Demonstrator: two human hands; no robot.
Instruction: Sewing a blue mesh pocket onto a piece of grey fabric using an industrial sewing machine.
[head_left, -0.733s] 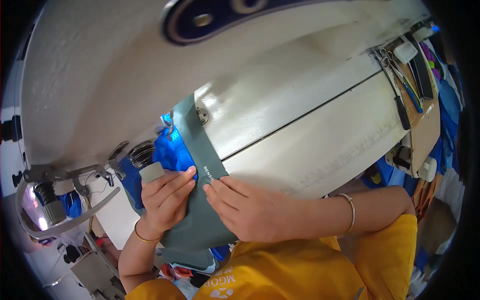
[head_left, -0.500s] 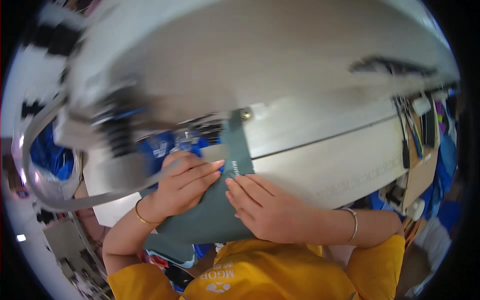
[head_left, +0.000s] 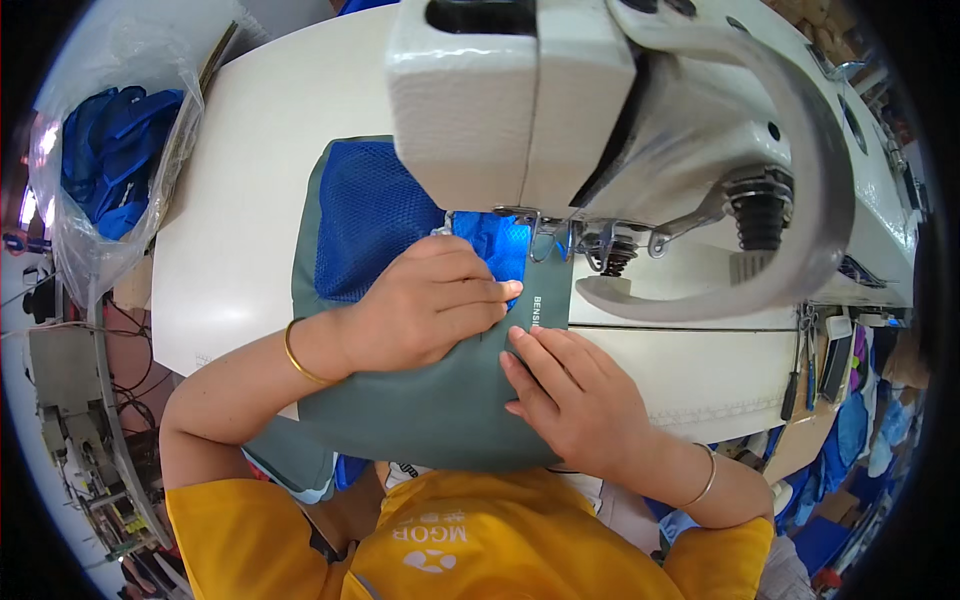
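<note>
A grey-green fabric panel (head_left: 420,420) lies under the head of a white sewing machine (head_left: 465,120). On it sits a blue mesh piece (head_left: 370,220), with a shiny blue fabric strip (head_left: 490,240) beside it near the presser foot (head_left: 540,240). My left hand (head_left: 430,305) rests over the blue pieces, fingers stretched toward the right and pressing on the edge of the strip. Flat on the panel, just below its small white print, are the extended fingers of my right hand (head_left: 575,395). The left palm hides part of the mesh.
A curved grey machine part (head_left: 820,230) arcs to the right of the needle area. At far left hangs a clear plastic bag (head_left: 150,200) holding blue fabric. Hand tools (head_left: 800,360) lie at the table's right end, with blue cloth (head_left: 850,430) beyond.
The view has swung and sharpened, so the machine head now appears farther right. The blue mesh and strip have come into sight. Both hands stay on the panel.
</note>
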